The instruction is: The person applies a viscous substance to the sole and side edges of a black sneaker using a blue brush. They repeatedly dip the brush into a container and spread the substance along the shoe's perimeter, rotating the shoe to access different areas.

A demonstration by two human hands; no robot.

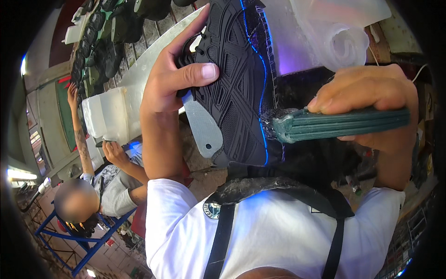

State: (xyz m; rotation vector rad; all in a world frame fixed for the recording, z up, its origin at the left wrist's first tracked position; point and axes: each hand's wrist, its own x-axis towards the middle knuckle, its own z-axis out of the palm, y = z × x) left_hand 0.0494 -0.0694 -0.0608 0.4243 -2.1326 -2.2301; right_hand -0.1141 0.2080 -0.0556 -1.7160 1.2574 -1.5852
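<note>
My left hand [169,79] is wrapped round a black shoe upper [237,88], its thumb lying on the patterned side near the laces. The upper is held up on its side in front of my chest. A thin blue glowing line runs along its lower side, next to a stitched edge. From its opening sticks a flat grey piece [203,128] with a small hole. In my right hand [369,90] is a brush with a ridged green handle [344,124]. Its wet-looking dark bristles touch the upper's edge beside the blue line.
Beyond my right hand stands a cloudy plastic container [348,44]. A whitish plastic tub [107,114] is at the left, near a rack of dark shoes [109,39]. A co-worker in a grey shirt [118,197] sits on a blue-framed seat [76,260], one arm reaching to the rack.
</note>
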